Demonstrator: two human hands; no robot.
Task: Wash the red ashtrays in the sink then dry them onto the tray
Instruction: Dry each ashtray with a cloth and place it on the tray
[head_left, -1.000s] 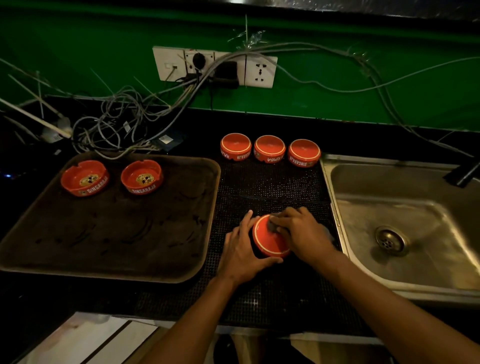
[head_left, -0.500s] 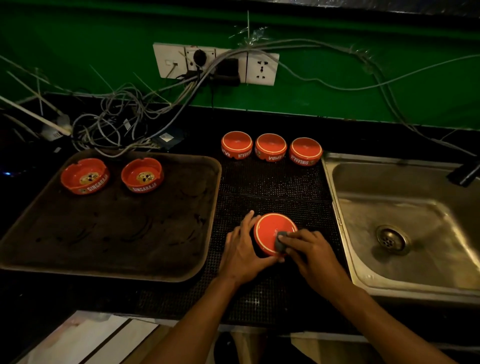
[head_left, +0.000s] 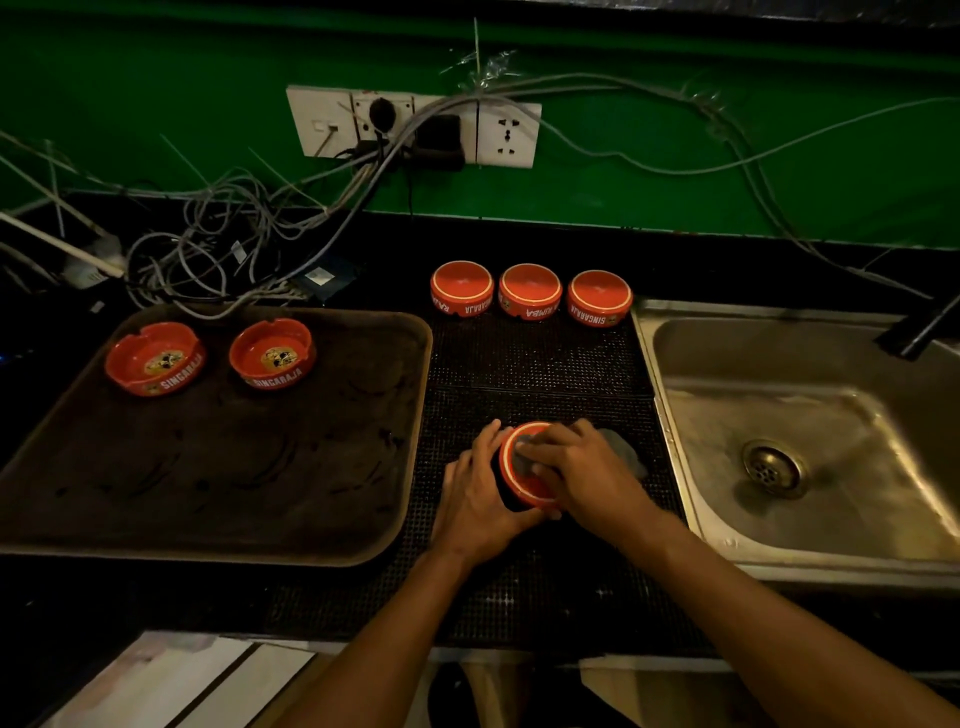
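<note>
A red ashtray (head_left: 527, 491) is tilted on its side over the black mat, its bottom facing me. My left hand (head_left: 480, 499) grips its left rim. My right hand (head_left: 582, 475) presses a grey cloth (head_left: 621, 449) against the ashtray's bottom, fingers curled over the cloth. Three more red ashtrays stand upside down in a row at the back of the mat: left (head_left: 461, 288), middle (head_left: 530, 291), right (head_left: 599, 298). Two ashtrays (head_left: 155, 357) (head_left: 272, 353) sit upright at the far end of the brown tray (head_left: 218, 530). The steel sink (head_left: 810, 415) lies to the right.
A dark tap (head_left: 917, 327) juts over the sink's back right. Tangled cables (head_left: 218, 254) lie behind the tray under a wall socket strip (head_left: 415, 127). The black dotted mat (head_left: 535, 364) runs between tray and sink. A pale board (head_left: 156, 680) sits below the counter edge.
My right hand with the cloth has slid up and leftward across the ashtray's bottom, after being lower half a second ago. The left hand keeps its hold.
</note>
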